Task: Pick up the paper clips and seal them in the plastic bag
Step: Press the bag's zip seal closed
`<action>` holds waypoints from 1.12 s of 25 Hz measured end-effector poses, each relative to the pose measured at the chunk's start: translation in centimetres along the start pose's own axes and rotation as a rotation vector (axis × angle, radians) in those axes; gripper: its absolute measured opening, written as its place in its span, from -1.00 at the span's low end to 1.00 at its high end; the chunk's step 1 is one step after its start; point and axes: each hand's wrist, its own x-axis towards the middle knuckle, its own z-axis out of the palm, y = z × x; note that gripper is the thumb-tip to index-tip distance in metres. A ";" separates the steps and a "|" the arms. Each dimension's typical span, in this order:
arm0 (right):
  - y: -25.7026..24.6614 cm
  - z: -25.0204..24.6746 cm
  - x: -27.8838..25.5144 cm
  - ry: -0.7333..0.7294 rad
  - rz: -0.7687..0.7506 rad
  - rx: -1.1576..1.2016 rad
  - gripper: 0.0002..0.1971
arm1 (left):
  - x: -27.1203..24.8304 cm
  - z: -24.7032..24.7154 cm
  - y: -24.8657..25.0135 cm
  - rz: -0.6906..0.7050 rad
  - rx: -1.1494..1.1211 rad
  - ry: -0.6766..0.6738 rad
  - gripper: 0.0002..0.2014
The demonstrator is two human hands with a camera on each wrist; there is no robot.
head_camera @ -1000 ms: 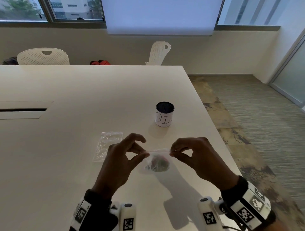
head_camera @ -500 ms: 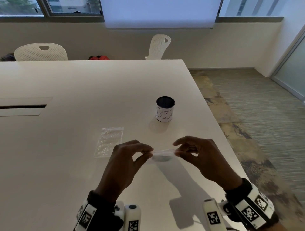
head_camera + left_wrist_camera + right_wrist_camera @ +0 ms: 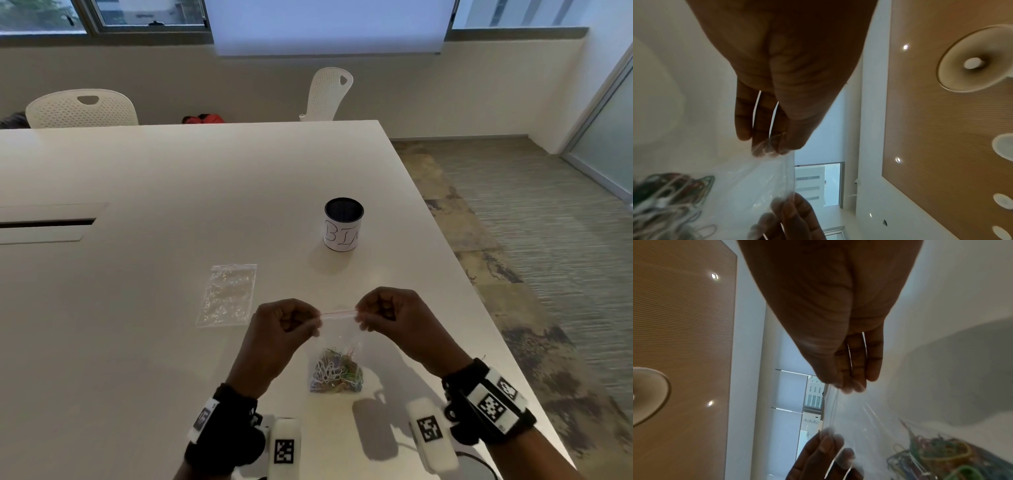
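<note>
A small clear plastic bag hangs between my two hands above the white table, its red-lined zip strip stretched level. Coloured paper clips lie heaped in its bottom. My left hand pinches the strip's left end and my right hand pinches its right end. In the left wrist view the left hand grips the bag's top corner, with the clips below. The right wrist view shows the right hand pinching the bag above the clips.
A second, empty clear bag lies flat on the table left of my hands. A black cup with a white label stands beyond them. The table's right edge runs close to my right wrist. White chairs stand at the far side.
The bag has turned from nearly edge-on to hanging down, so the clips show in its bottom. Both hands stayed pinched on the zip strip and shifted a little away from me.
</note>
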 end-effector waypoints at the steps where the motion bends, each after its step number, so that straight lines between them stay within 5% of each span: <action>1: 0.4 0.1 0.3 0.010 0.017 0.017 -0.87 | 0.3 0.2 -0.3 -0.016 -0.019 -0.013 -0.85; 6: 1.6 1.1 0.8 -0.007 0.079 0.044 -0.88 | 1.6 1.0 -0.4 -0.029 0.042 -0.103 -0.87; 28: 1.2 2.4 0.3 -0.015 -0.011 0.082 -0.99 | 1.7 1.7 -0.9 -0.018 -0.074 -0.084 -0.94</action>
